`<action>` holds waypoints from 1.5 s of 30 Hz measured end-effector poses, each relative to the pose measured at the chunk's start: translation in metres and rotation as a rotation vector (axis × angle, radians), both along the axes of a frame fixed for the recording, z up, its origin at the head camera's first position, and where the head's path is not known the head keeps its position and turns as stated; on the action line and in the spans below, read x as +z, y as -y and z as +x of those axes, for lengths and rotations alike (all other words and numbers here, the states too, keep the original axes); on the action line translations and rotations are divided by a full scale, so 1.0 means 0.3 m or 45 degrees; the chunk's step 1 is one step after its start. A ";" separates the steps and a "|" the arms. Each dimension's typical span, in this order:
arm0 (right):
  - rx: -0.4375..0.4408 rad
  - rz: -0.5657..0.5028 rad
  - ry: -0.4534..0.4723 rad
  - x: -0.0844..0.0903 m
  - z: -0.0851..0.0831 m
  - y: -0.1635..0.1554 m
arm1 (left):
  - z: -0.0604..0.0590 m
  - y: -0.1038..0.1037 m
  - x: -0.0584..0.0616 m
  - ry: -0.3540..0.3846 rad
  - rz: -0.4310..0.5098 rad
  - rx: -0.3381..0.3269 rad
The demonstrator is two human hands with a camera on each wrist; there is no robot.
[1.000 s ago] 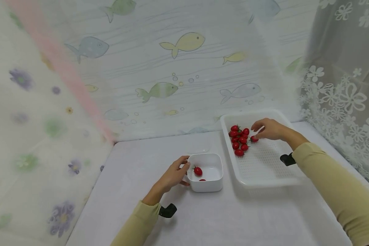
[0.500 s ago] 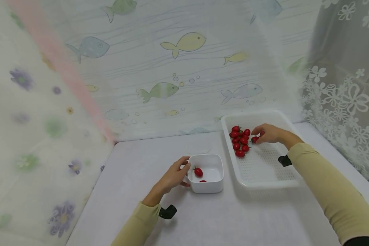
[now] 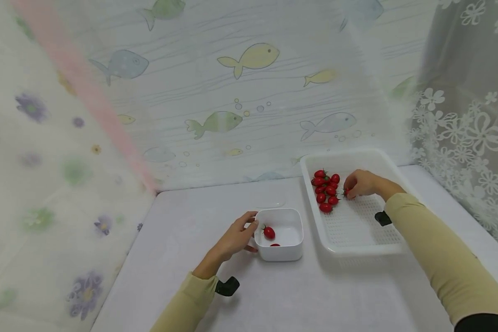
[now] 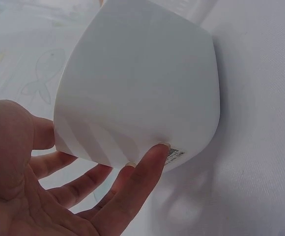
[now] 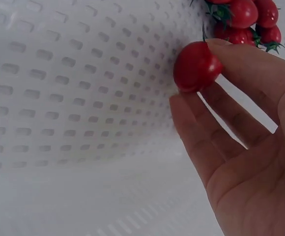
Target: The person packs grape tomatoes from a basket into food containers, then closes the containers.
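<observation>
Two bare hands are at work above a white table point(image 3: 336, 295). The right hand point(image 3: 367, 183) reaches into a large white basket point(image 3: 369, 251) with a perforated floor; its thumb and fingers are drawn together in a pinch on one red tomato point(image 5: 197, 67), while the palm behind them stays hollow. That tomato is inside the basket, just to the right of a cluster of small red tomatoes point(image 3: 330, 190) with green stalks, which lies towards the basket's left wall. Whether the pinched tomato touches the basket floor, I cannot tell.

The left hand point(image 3: 237, 233) is at a smaller white box point(image 3: 280, 253) with rounded corners, upright on the table to the left of the basket. Its fingers are spread and lightly bent, resting against the outside of the box, with the thumb up by the rim; one fingertip lies beside a small printed label point(image 4: 174, 155). Inside the box are two more tomatoes — one in plain sight point(image 3: 269, 233), the other point(image 3: 275, 245) mostly hidden by the near wall.

Both arms wear pale yellow sleeves point(image 3: 444, 253). Behind the table hangs a pale sheet point(image 3: 182, 83) printed with fish, and at the right is a white lace curtain point(image 3: 481, 133) — flowers all over its lower part.
</observation>
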State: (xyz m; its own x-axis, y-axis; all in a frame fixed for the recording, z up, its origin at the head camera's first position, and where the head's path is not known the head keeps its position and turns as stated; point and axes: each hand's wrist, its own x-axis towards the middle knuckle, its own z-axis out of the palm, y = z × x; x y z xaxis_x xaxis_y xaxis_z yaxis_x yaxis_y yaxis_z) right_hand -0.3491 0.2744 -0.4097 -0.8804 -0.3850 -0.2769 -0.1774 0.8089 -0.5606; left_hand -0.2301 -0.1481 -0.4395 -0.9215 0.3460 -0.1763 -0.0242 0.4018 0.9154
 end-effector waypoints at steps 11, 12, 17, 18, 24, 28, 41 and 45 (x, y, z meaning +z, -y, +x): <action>-0.054 -0.143 0.173 -0.011 0.001 -0.009 | 0.000 -0.002 0.003 -0.001 -0.003 -0.006; -0.047 -0.164 0.182 -0.009 0.001 -0.011 | 0.001 -0.001 0.002 -0.001 -0.002 -0.006; -0.034 -0.282 0.203 0.014 0.008 -0.011 | 0.002 0.002 0.006 -0.004 0.000 -0.003; -0.038 -0.294 0.202 0.022 0.013 -0.010 | 0.001 0.002 0.008 -0.006 -0.002 -0.003; -0.053 -0.348 0.205 0.044 0.033 -0.014 | -0.004 0.001 0.013 -0.012 -0.006 -0.012; -0.079 -0.385 0.231 0.052 0.042 -0.017 | -0.005 0.001 0.011 -0.015 -0.009 -0.013; -0.162 -0.502 0.294 0.096 0.106 0.014 | 0.000 0.001 0.015 -0.008 -0.020 -0.017; -0.194 -0.509 0.326 0.112 0.127 0.027 | 0.002 0.001 0.014 -0.007 -0.016 -0.020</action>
State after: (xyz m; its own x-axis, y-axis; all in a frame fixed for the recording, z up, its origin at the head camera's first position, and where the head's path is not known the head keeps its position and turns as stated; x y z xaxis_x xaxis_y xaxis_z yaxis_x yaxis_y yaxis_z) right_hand -0.3108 0.2664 -0.3761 -0.8580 -0.3777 -0.3482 0.1097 0.5274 -0.8425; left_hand -0.2296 -0.1484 -0.4353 -0.9170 0.3581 -0.1757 -0.0129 0.4136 0.9103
